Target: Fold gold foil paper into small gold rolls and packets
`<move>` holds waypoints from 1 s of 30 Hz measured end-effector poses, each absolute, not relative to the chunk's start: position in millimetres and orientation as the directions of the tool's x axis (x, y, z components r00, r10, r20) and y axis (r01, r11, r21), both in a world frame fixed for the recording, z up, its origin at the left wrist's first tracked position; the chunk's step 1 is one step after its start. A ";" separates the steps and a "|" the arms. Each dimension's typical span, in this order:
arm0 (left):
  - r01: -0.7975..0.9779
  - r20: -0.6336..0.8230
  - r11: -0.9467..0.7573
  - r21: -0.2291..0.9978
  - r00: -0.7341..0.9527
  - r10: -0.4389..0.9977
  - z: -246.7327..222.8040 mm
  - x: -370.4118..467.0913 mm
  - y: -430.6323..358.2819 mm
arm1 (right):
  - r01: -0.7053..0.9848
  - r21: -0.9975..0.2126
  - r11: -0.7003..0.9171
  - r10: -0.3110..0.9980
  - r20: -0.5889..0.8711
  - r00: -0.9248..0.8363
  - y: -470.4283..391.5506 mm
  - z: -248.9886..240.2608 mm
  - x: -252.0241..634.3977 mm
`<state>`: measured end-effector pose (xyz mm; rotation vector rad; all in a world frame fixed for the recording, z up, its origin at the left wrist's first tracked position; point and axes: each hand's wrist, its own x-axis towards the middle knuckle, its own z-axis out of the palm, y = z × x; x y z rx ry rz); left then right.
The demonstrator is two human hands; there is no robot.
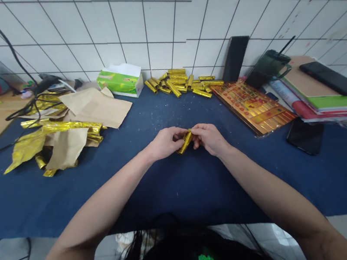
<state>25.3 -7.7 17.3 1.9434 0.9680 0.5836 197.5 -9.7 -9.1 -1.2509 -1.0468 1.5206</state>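
Note:
A small gold foil roll (185, 143) is held slantwise over the middle of the blue-covered table. My left hand (168, 142) grips its left side, with the fingers closed round it. At its upper right end, my right hand (208, 137) pinches the roll between thumb and fingers. Beyond my hands, by the tiled wall, lies a loose pile of short gold rolls (179, 80). Gold foil sheets and longer rolls (57, 126) are heaped at the left with brown paper pieces (99, 106).
A green tissue box (121, 81) stands near the wall. Flat red-gold packets (255, 106), a dark cup (270, 66), a black phone (306, 135) and stacked folders (346, 100) lie at the right. Black cables (35, 88) cross the left side. The table's front edge (143, 228) is near my body.

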 end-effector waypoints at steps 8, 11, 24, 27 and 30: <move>0.395 -0.035 -0.285 0.873 0.634 0.773 21.4 23.1 -8.1 | -0.093 -0.952 -0.291 0.948 -0.274 -0.160 -6.6 -11.1 201.2; 0.415 -0.041 -0.306 0.857 0.646 0.762 22.9 22.2 -9.1 | -0.101 -0.948 -0.302 0.946 -0.285 -0.156 -6.2 -11.4 202.1; 0.381 0.075 -0.502 0.776 0.735 0.674 30.4 21.1 -18.3 | -0.123 -0.958 -0.261 0.965 -0.256 -0.054 -8.5 -10.4 197.7; 0.396 0.092 -0.520 0.757 0.723 0.684 29.6 22.9 -19.3 | -0.108 -0.968 -0.228 0.973 -0.229 -0.003 -9.6 -11.4 194.9; 0.413 0.109 -0.528 0.742 0.703 0.703 26.7 24.9 -20.0 | -0.094 -0.975 -0.200 0.979 -0.203 0.028 -10.7 -12.1 192.1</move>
